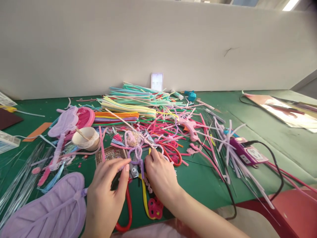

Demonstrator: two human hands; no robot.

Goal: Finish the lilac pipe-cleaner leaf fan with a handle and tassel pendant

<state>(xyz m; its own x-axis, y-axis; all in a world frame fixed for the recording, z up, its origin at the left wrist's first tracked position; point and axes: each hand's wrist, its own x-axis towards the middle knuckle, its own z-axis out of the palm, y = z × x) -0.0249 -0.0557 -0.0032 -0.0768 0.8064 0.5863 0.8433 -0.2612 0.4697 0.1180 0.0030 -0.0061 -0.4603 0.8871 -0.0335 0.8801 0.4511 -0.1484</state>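
The looped lilac pipe cleaner [136, 162] was over the scissors [134, 170], whose pivot showed at its 6 o'clock. At its 7 o'clock, the left hand [107, 188] held thumb and forefinger near its edge; at 4, the right hand [162, 173] curled beside it, fingertips hidden. Whether either gripped it, I could not tell. The paper cup [86, 142] stood between 9 and 10, the glue gun [190, 127] at 2

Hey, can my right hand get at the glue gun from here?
Probably yes: the glue gun lies ahead and right of your right hand, with low pink stems and a red handle between, nothing tall blocking.
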